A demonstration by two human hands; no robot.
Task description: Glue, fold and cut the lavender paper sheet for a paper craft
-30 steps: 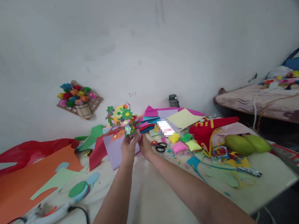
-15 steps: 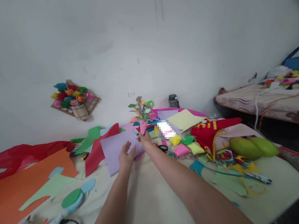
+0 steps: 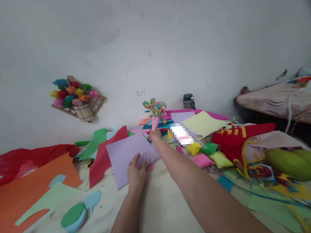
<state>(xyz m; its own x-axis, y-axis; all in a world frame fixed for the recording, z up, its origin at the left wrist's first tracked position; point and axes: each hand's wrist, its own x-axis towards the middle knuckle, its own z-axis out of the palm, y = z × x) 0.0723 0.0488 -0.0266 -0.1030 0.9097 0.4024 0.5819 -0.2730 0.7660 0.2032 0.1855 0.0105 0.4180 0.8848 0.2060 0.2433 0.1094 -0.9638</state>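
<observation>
My right hand [image 3: 155, 135] is stretched toward the back of the table, its fingers closed round the base of a small paper flower bouquet [image 3: 155, 113]. The bouquet stands upright, with a pink paper cone below and many-coloured flowers and leaves above. Nearer to me, my left hand [image 3: 136, 172] hangs at the lower edge of a lilac paper sheet [image 3: 125, 156]. Its fingers are apart and hold nothing; whether they touch the sheet I cannot tell. Left of the sheet lies a red paper piece [image 3: 107, 154].
At left are an orange sheet [image 3: 55, 174] and stacked paper discs [image 3: 73, 214]. Clay packets [image 3: 202, 160], a red cloth [image 3: 229, 143] and green fruits [image 3: 291, 163] crowd the right. A bottle [image 3: 188, 101] stands by the wall. A flower decoration [image 3: 83, 113] hangs there.
My right hand has carried the bouquet a little farther toward the wall, and the bouquet has turned slightly. My left hand has come lower, over the lilac sheet's near edge. The view has shifted.
</observation>
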